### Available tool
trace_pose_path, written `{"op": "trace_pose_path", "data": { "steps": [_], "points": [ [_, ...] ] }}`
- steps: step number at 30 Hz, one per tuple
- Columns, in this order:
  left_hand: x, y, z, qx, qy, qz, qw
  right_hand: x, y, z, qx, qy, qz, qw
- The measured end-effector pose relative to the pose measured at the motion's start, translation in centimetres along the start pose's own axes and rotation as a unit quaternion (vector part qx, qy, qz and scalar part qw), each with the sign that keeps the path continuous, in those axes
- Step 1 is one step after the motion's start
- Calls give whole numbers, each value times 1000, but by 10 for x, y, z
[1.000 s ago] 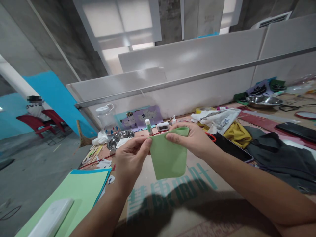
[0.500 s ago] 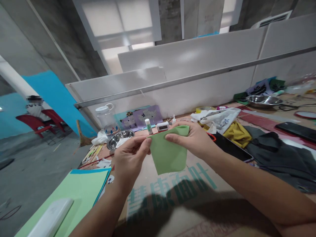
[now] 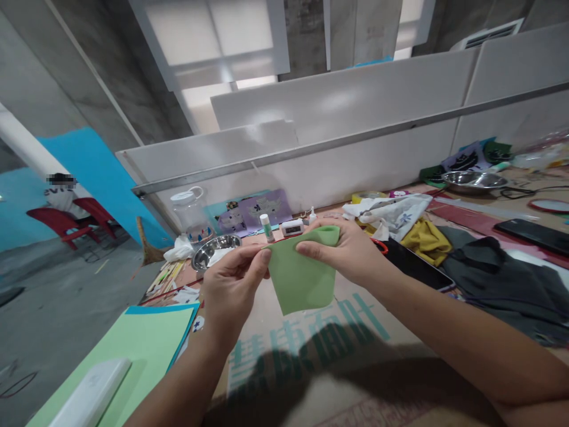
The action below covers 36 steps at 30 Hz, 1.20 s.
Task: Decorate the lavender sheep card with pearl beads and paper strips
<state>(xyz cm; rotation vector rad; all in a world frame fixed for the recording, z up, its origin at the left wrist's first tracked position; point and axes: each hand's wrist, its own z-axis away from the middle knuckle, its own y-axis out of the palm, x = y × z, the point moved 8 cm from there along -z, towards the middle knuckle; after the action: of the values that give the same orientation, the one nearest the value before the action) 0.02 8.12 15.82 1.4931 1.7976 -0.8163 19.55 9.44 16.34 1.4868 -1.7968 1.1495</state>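
Observation:
A piece of green paper (image 3: 306, 279) hangs between my hands above the cardboard-covered table, its top right part curled over. My left hand (image 3: 233, 276) pinches the upper left corner between thumb and forefinger. The top right part is gripped by my right hand (image 3: 340, 246), with the thumb on the near face and the other fingers hidden behind. Just beyond the paper's top edge stand a glue stick (image 3: 265, 228) and a small white device with a dark display (image 3: 292, 228). A small white bottle (image 3: 312, 214) is partly hidden behind my right hand.
On the left, a long white case (image 3: 91, 394) lies on green sheets (image 3: 133, 338). Behind are a steel bowl (image 3: 202, 255), a clear jug (image 3: 186, 213) and purple cards (image 3: 264, 207). Cloths (image 3: 427, 240) and phones (image 3: 528, 232) lie right. A person sits on a red chair (image 3: 56, 224) far left.

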Motion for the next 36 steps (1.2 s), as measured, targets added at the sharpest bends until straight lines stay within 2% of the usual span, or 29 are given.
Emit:
{"op": "trace_pose_path", "data": {
  "steps": [36],
  "points": [
    [-2,-1,-1,-3,9,-12,1000,-1,2,0,20,16,-16,1000]
  ]
}}
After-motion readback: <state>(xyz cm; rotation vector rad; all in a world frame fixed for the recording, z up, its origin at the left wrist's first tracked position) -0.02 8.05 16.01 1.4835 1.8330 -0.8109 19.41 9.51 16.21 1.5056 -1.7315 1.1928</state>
